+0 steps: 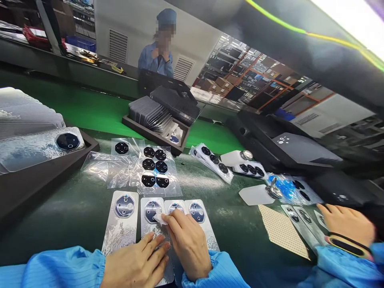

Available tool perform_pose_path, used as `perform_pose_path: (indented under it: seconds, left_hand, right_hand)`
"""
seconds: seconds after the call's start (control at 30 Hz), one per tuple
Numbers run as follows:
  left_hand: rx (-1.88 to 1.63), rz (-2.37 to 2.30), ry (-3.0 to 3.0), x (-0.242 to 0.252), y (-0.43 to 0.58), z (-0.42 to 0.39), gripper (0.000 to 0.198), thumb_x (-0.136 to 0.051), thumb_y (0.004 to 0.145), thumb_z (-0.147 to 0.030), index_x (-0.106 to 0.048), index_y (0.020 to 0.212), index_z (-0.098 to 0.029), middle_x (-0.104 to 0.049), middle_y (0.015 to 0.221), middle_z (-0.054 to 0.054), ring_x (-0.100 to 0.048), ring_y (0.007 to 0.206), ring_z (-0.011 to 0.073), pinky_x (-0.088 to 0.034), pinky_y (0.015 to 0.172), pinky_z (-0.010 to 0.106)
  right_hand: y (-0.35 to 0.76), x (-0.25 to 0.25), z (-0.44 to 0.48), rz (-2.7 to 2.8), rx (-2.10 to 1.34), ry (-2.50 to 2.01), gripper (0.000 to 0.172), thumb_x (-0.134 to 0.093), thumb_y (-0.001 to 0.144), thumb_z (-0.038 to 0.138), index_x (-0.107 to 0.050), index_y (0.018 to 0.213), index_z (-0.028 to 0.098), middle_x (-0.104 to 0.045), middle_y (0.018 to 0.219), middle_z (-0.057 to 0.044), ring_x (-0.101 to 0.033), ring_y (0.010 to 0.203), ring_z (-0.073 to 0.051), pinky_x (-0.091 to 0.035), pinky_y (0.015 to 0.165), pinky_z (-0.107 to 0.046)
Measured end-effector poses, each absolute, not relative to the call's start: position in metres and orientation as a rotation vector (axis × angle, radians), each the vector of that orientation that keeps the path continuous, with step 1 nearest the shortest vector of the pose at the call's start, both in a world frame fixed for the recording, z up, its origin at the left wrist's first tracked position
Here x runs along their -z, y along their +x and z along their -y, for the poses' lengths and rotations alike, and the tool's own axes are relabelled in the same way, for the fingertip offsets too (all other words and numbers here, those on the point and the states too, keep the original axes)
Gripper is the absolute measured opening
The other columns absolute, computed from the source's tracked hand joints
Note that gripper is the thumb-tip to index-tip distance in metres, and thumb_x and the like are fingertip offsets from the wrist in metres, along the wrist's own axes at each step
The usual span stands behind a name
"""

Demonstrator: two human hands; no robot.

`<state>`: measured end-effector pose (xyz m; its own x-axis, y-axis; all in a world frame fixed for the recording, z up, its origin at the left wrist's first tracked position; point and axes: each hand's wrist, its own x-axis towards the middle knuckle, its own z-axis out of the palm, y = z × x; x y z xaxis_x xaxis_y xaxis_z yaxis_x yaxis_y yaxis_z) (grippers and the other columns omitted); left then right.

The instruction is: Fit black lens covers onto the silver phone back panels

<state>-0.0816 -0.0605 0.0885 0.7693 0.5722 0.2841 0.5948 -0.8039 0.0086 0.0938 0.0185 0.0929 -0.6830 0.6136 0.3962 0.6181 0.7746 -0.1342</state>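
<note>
Factory assembly line, green conveyor belt, trays of phone back covers, co-worker in blue smock

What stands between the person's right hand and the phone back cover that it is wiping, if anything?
Only a small white wipe. The right hand pinches it and presses it on the camera ring of the second cover in the row. The left hand lies flat on the lower part of that cover. Nothing else is in the way.

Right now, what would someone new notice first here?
At the bottom centre, the right hand presses a small white wipe on one of four silvery phone back covers lying in a row, while the left hand holds it flat. Behind them lie clear sheets of black lens pieces. A co-worker's hand rests at right.
</note>
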Motion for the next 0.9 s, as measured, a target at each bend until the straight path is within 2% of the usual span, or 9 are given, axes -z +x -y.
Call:
perform_pose_path:
  seconds: [0.27,0.53,0.63,0.77,0.9]
  left_hand:
    - [0.427,0.947,-2.870,-0.088,-0.082,0.061,0.046,-0.044,0.098,-0.043,-0.057,0.122,-0.006,-0.061,0.128,0.017,-0.057,0.119,0.0306,-0.037,0.104,0.043]
    - [0.360,0.909,-2.877,-0.091,-0.083,0.060,0.049,-0.037,0.100,-0.043,-0.055,0.124,-0.004,-0.058,0.133,0.018,-0.054,0.122,0.0318,-0.038,0.104,0.044]
    - [0.351,0.914,-2.884,-0.091,-0.083,0.060,0.050,-0.038,0.100,-0.043,-0.055,0.125,-0.005,-0.057,0.134,0.017,-0.054,0.123,0.0313,-0.038,0.104,0.043]
    - [0.354,0.921,-2.884,-0.092,-0.083,0.059,0.051,-0.042,0.098,-0.045,-0.055,0.125,-0.004,-0.058,0.133,0.017,-0.055,0.122,0.0308,-0.039,0.104,0.043]
    - [0.375,0.916,-2.884,-0.094,-0.083,0.059,0.050,-0.044,0.097,-0.045,-0.056,0.124,-0.004,-0.059,0.132,0.018,-0.056,0.121,0.0304,-0.039,0.104,0.042]
  right_hand:
    - [0.091,-0.104,-0.017,2.627,0.142,-0.852,0.042,-0.023,0.103,0.017,-0.064,0.095,0.012,-0.058,0.074,-0.005,-0.045,0.066,-0.018,-0.028,0.064,-0.032]
    - [0.104,-0.111,-0.020,2.546,0.135,-0.938,0.028,-0.036,0.100,0.013,-0.064,0.101,0.015,-0.064,0.087,-0.007,-0.052,0.076,-0.019,-0.034,0.072,-0.031]
    - [0.105,-0.107,-0.021,2.522,0.109,-0.975,0.027,-0.036,0.100,0.013,-0.063,0.102,0.017,-0.065,0.087,-0.006,-0.054,0.074,-0.018,-0.036,0.070,-0.030]
    - [0.109,-0.101,-0.023,2.499,-0.025,-1.045,0.027,-0.036,0.099,0.013,-0.062,0.103,0.017,-0.065,0.088,-0.005,-0.059,0.072,-0.016,-0.041,0.065,-0.025]
    - [0.114,-0.097,-0.025,2.447,-0.296,-1.073,0.026,-0.038,0.098,0.016,-0.063,0.103,0.019,-0.065,0.087,-0.004,-0.064,0.074,-0.014,-0.047,0.064,-0.022]
